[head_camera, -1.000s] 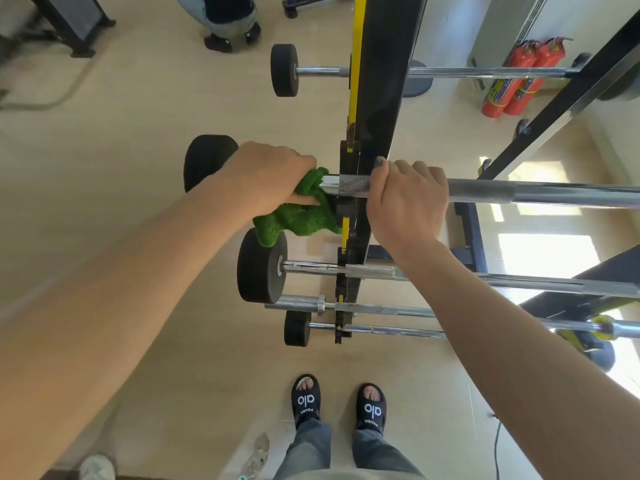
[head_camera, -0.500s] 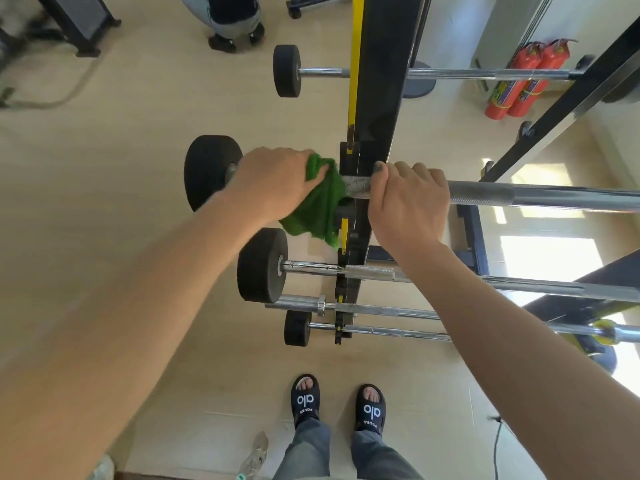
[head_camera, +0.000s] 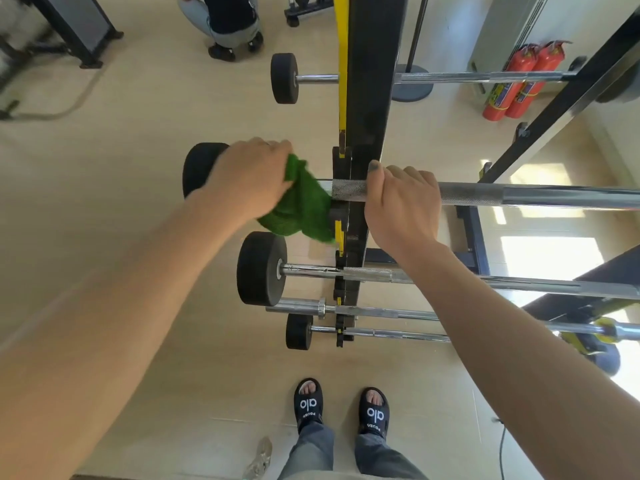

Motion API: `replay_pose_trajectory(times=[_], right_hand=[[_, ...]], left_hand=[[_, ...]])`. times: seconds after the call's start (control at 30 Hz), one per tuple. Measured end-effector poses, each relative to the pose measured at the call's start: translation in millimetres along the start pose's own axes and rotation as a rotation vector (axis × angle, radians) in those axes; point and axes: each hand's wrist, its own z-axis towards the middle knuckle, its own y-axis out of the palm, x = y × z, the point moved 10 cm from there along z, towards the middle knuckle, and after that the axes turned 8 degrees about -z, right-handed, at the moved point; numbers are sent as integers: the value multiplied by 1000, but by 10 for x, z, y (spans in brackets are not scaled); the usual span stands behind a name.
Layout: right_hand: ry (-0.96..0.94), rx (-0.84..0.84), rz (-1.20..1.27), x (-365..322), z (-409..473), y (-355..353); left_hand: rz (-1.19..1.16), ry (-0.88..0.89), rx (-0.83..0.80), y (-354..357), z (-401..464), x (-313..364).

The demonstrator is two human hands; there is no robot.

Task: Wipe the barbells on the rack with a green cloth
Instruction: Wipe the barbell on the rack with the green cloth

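A chrome barbell [head_camera: 519,197] lies across the black and yellow rack upright [head_camera: 370,98], its black end weight [head_camera: 195,168] partly hidden behind my left hand. My left hand [head_camera: 249,178] grips a green cloth [head_camera: 301,206] wrapped over the bar's left end, just left of the upright. My right hand [head_camera: 403,202] grips the knurled bar right of the upright. More barbells sit on the rack: one above [head_camera: 467,77] and several below [head_camera: 381,273].
A person crouches on the floor at the top [head_camera: 225,26]. Two red fire extinguishers [head_camera: 519,81] stand at the wall on the right. My feet in black sandals [head_camera: 341,407] stand on the light wooden floor. A plastic bottle [head_camera: 258,459] lies near them.
My left hand has slid the green cloth along the bar's left end, shifting slightly left and back while the cloth's hanging part swung toward the upright. My right hand kept its grip.
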Motion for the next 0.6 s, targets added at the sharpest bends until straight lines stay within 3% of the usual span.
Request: replay_pose_trajectory(times=[0.07,0.17,0.27,0.37,0.5,0.6], right_hand=[[16,-12,5,-19,-2,-2],[57,-83,96,1,37,-8],[179,-143,516,154,15,-72],[377,-16,909,397,-36,-224],[388,70,914,446,-32,-345],[389,41,862,496,-43,-293]], left_hand=[[29,-43,-3,-30,-42,-97],[-122,92,74,-136,-69,440],[-241,134,207,-309,-14,874],[-449,-83,261,-327,11,690],[-740,-194,242,-277,-93,716],[-531,-77,210,-232,-192,820]])
